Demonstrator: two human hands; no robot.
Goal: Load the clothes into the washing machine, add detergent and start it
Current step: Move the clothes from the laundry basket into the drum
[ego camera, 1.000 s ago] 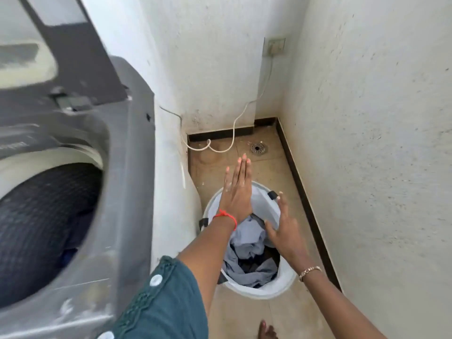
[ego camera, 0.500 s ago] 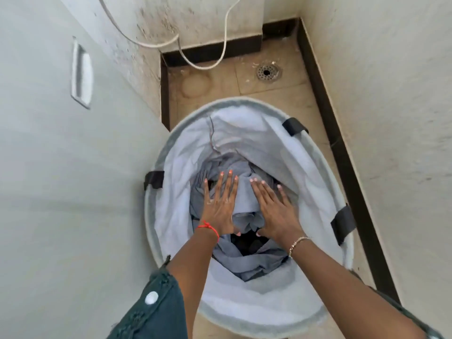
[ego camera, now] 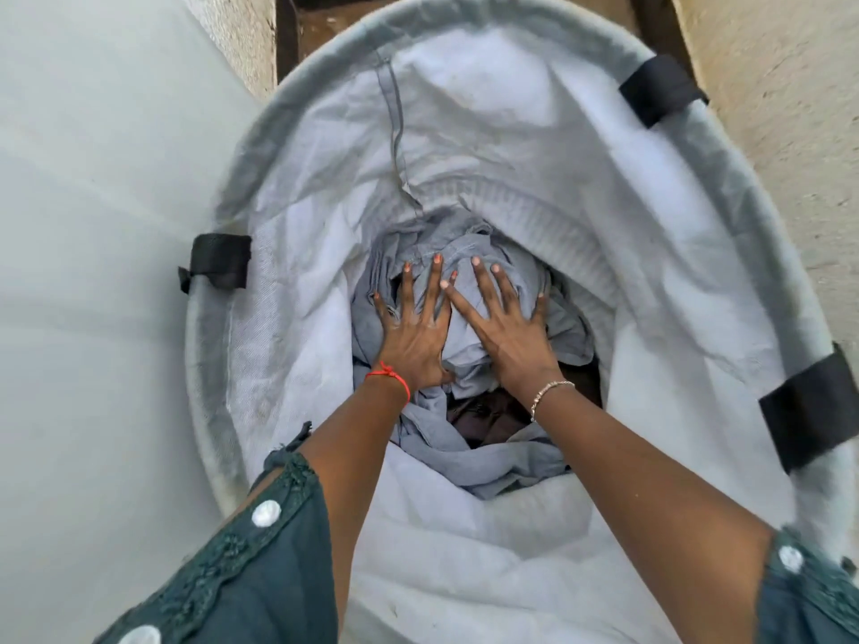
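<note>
A white fabric laundry basket (ego camera: 674, 281) with a grey rim and black strap loops fills the view. Crumpled grey clothes (ego camera: 479, 453) lie at its bottom, with a dark garment (ego camera: 488, 413) showing under them. My left hand (ego camera: 411, 327) lies flat on the grey pile, fingers spread. Beside it my right hand (ego camera: 504, 323) also rests palm down on the cloth with fingers apart, its fingertips touching those of the left. Neither hand has closed around the fabric. The washing machine's opening is out of view.
The pale side panel of the washing machine (ego camera: 93, 253) stands close on the left, against the basket. A rough plaster wall (ego camera: 790, 146) runs along the right. A strip of brown floor (ego camera: 334, 25) shows beyond the basket.
My view has dropped closer over the basket. Both hands went from above the rim down onto the grey clothes and now press on them with fingers spread wider.
</note>
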